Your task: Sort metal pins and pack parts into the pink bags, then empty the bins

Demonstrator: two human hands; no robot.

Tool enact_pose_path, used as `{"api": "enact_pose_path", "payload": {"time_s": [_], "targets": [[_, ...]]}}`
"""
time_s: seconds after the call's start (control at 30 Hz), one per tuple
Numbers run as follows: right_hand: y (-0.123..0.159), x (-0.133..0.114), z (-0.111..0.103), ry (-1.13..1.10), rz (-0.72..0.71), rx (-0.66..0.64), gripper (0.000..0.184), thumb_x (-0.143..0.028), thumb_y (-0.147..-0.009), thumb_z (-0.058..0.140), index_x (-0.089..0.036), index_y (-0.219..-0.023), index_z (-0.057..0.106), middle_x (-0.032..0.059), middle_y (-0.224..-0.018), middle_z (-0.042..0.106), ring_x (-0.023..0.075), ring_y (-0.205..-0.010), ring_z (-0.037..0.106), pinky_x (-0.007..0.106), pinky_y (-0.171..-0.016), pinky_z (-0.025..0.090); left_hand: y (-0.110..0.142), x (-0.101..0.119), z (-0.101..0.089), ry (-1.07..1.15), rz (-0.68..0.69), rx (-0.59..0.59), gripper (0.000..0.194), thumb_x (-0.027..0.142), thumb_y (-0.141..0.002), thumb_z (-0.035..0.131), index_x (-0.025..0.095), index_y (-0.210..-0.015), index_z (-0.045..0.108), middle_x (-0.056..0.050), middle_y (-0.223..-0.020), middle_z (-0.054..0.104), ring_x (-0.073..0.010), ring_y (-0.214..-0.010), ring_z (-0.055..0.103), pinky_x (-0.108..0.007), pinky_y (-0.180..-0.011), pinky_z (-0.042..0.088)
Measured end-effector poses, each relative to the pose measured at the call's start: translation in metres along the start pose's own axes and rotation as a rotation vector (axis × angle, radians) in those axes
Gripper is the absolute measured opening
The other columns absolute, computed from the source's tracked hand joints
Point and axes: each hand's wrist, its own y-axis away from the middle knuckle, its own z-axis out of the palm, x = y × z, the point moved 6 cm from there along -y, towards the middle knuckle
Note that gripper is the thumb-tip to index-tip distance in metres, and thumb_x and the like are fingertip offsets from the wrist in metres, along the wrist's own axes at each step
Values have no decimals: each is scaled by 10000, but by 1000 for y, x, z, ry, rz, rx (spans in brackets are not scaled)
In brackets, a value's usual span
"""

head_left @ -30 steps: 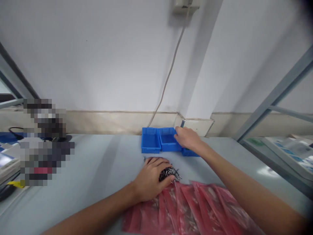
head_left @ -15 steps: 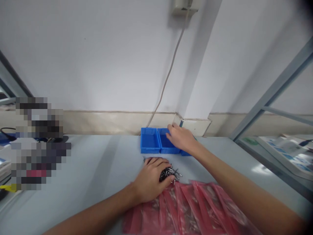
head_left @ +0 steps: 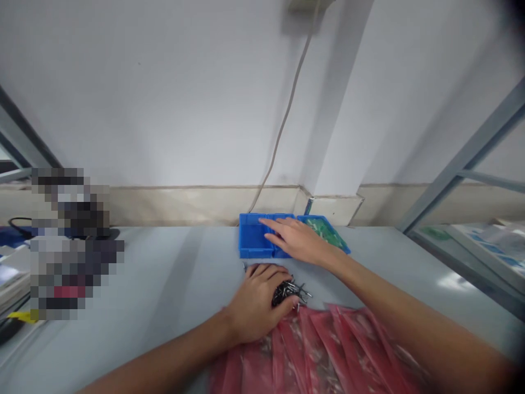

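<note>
My left hand [head_left: 258, 301] lies cupped on the tabletop, with thumb and fingers apart around the left side of a pile of small metal pieces [head_left: 289, 291]. These are thin, shiny and dark; their exact kind is too small to tell. My right hand [head_left: 297, 236] hovers over the middle blue bin [head_left: 281, 253], fingers stretched out to the left and nothing visible in them. Its fingertips reach above the left blue bin [head_left: 256, 253], whose inside looks bare. Below my left hand, red translucent plastic bags [head_left: 324, 350] lie overlapped, with small pieces inside.
A third blue bin [head_left: 347, 250] holds green-and-white packets [head_left: 326, 231]. Behind the bins stands a white wall [head_left: 197, 120] with a hanging cable [head_left: 283, 123]. Grey metal frames [head_left: 463, 158] rise at both sides. At the left is a blurred-out area beside papers and a black cable.
My right hand has moved left and slightly down from the right bins, uncovering the green packets. The left hand stays at the pile. The view has shifted slightly.
</note>
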Motion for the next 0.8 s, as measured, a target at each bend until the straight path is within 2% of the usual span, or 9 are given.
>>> {"api": "enact_pose_path", "payload": {"time_s": [0.03, 0.13, 0.23, 0.33, 0.43, 0.53, 0.63, 0.7, 0.8], "targets": [[3, 7, -6, -8, -3, 49, 516, -436, -1124, 414, -229, -1592, 483, 157, -1337, 708, 339, -1207, 668, 477, -1047, 486, 0, 0, 0, -3, 0, 2, 317, 404, -1012, 687, 268, -1299, 674, -27, -1379, 693, -261, -1314, 600, -454, -1173, 374], [12, 46, -26, -10, 50, 106, 543, -478, -1094, 456, -181, -1542, 535, 189, -1314, 685, 370, -1241, 637, 514, -1090, 467, 0, 0, 0, -1, -2, 9, 324, 400, -1012, 688, 272, -1309, 672, -27, -1383, 691, -258, -1322, 596, -448, -1171, 377], [23, 97, -35, -119, 96, -67, 690, -567, -999, 579, -140, -1539, 529, 212, -1366, 642, 376, -1221, 652, 504, -1075, 499, 0, -1, 0, 3, -3, 0, 329, 402, -1018, 679, 279, -1323, 667, -27, -1388, 690, -262, -1323, 594, -455, -1165, 379], [39, 136, -37, -270, 138, -313, 963, -671, -857, 714, -172, -1627, 425, 190, -1551, 538, 390, -1343, 597, 468, -1119, 499, -1, -1, 0, -1, -8, -13, 322, 392, -1021, 675, 276, -1321, 664, -24, -1387, 689, -262, -1324, 593, -461, -1162, 380], [49, 151, -36, -225, 154, -462, 1156, -705, -740, 803, -175, -1667, 361, 177, -1655, 444, 426, -1481, 460, 496, -1217, 406, -1, 0, -1, 0, -10, -24, 314, 382, -1021, 674, 270, -1315, 664, -27, -1390, 687, -265, -1330, 592, -467, -1161, 385], [47, 149, -36, -185, 147, -503, 1248, -709, -687, 836, -125, -1671, 338, 198, -1672, 419, 438, -1517, 406, 500, -1252, 353, -1, 0, 0, -2, -13, -29, 323, 386, -1021, 673, 276, -1325, 664, -29, -1397, 685, -266, -1337, 589, -471, -1170, 385], [37, 139, -35, -196, 129, -496, 1147, -707, -729, 813, -93, -1618, 428, 217, -1606, 510, 425, -1443, 506, 452, -1195, 428, -1, -1, 0, -6, -16, -20, 334, 395, -1019, 677, 280, -1332, 665, -26, -1398, 684, -259, -1336, 592, -463, -1179, 385], [29, 134, -35, -184, 123, -461, 952, -703, -821, 740, -116, -1541, 532, 193, -1513, 615, 389, -1338, 610, 401, -1113, 497, -2, -1, 1, -8, -15, -17, 335, 399, -1014, 683, 279, -1326, 670, -27, -1395, 687, -260, -1331, 595, -465, -1180, 387], [22, 126, -27, -116, 172, -404, 640, -619, -965, 623, -139, -1387, 649, 157, -1351, 722, 334, -1185, 699, 367, -1017, 534, -1, -1, 1, -8, -13, -18, 333, 402, -1010, 686, 276, -1318, 674, -31, -1393, 689, -268, -1328, 596, -475, -1177, 392]]}}
